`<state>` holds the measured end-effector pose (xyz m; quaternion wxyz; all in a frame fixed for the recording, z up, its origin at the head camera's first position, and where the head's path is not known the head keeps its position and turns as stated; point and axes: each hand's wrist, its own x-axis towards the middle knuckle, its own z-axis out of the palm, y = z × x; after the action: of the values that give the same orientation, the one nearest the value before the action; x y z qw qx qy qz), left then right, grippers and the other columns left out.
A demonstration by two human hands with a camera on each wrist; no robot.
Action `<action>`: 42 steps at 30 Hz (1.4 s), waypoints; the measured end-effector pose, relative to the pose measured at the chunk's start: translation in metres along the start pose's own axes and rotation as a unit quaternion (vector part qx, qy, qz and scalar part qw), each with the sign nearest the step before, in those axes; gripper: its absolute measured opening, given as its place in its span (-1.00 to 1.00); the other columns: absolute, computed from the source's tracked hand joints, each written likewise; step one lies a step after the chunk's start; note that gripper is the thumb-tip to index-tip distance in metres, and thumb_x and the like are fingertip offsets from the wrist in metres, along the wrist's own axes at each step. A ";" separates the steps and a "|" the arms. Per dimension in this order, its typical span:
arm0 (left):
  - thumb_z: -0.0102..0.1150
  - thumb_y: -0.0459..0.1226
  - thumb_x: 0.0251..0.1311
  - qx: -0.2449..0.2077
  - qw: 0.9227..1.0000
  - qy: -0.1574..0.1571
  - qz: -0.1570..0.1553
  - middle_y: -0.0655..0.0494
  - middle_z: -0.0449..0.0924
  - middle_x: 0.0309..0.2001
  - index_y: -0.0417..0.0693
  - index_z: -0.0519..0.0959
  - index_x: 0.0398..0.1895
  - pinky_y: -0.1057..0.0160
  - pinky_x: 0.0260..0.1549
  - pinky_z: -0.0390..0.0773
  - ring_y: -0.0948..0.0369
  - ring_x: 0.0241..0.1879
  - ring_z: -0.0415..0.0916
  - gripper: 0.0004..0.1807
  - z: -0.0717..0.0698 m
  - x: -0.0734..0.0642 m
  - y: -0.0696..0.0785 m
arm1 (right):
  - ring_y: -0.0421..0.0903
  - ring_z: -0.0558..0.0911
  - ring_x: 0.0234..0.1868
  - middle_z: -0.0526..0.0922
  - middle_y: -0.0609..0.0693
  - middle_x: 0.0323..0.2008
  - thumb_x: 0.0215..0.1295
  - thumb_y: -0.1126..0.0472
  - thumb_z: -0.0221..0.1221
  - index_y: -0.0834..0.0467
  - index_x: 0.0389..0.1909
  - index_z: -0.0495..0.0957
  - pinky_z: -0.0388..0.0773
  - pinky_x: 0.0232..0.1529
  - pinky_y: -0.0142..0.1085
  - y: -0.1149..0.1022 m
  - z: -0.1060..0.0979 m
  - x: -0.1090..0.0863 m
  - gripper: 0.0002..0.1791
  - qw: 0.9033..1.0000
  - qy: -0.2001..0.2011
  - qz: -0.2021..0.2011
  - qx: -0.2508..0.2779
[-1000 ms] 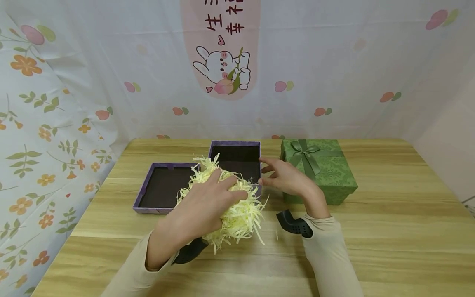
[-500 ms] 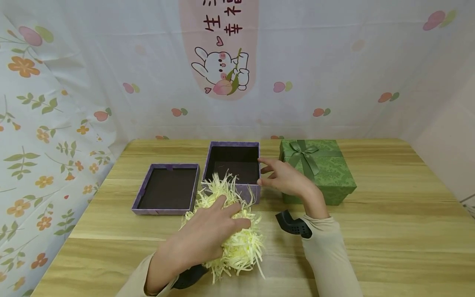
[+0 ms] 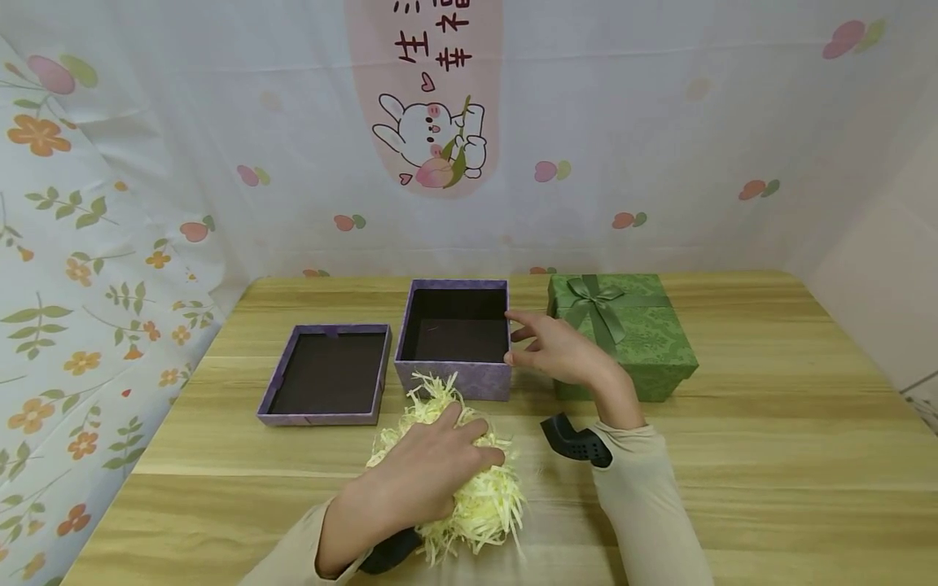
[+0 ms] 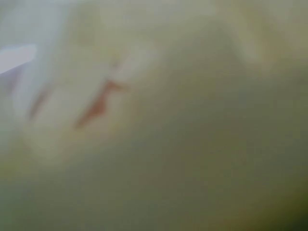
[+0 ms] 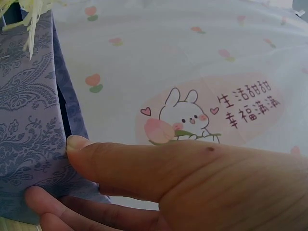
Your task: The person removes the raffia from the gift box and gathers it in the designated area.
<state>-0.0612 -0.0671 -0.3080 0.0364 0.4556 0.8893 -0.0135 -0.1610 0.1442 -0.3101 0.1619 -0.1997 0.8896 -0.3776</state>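
Observation:
In the head view my left hand [image 3: 428,472] grips a fluffy bundle of pale yellow shredded paper [image 3: 487,505] low over the table, in front of the purple box. Its thumb and fingertips are buried in the strands. The left wrist view is filled by a blurred, pale mass of shredded paper [image 4: 101,103]. My right hand [image 3: 564,350] touches the right side of the open purple box [image 3: 454,381] with its fingertips, the fingers spread. The right wrist view has the thumb [image 5: 89,151] at the corner of the box's patterned wall [image 5: 29,110]. Inside, the box is dark and bare.
Left of the box, its purple lid [image 3: 330,370] lies with the dark inside facing up. To the right stands a closed green gift box [image 3: 637,325] with a ribbon bow, close behind my right hand. A printed cloth [image 3: 623,122] hangs behind the wooden table [image 3: 777,456].
My left hand has drawn the shredded paper back towards me, away from over the box, uncovering the box's inside and front wall. The right hand has stayed at the box's side.

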 end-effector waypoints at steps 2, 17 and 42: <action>0.47 -0.43 -0.32 0.008 1.000 0.003 -0.006 0.21 0.45 -0.21 0.28 0.60 -0.08 0.45 -0.78 0.19 0.15 -0.29 0.27 -0.38 0.003 0.001 0.000 | 0.15 0.51 0.03 0.45 0.29 0.11 0.32 0.21 0.12 0.28 0.40 0.05 0.47 -0.05 -0.04 0.000 0.001 0.000 -0.30 1.000 -0.001 -0.001 -0.001; 0.51 -0.36 -0.29 0.007 1.000 -0.012 -0.020 0.15 0.48 -0.08 0.23 0.58 -0.02 0.39 -0.71 0.35 0.10 -0.20 0.35 -0.37 0.026 0.020 -0.016 | 0.17 0.50 0.05 0.45 0.31 0.10 0.31 0.22 0.13 0.29 0.39 0.04 0.48 -0.07 -0.06 -0.001 0.000 0.002 -0.29 1.000 -0.002 -0.001 0.003; 0.51 0.00 -0.27 -0.083 0.993 -0.022 -0.082 -0.05 0.27 0.26 0.11 0.23 0.36 0.03 -0.17 0.53 -0.09 0.24 0.14 0.02 0.024 0.015 -0.022 | 0.19 0.44 0.13 0.42 0.32 0.12 0.33 0.24 0.09 0.29 0.40 0.03 0.43 0.00 0.01 0.000 -0.002 0.000 -0.31 1.000 -0.002 -0.008 0.005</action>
<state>-0.0867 -0.0695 -0.3332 0.0927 0.3760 0.9207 0.0477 -0.1619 0.1449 -0.3088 0.1618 -0.2068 0.8856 -0.3831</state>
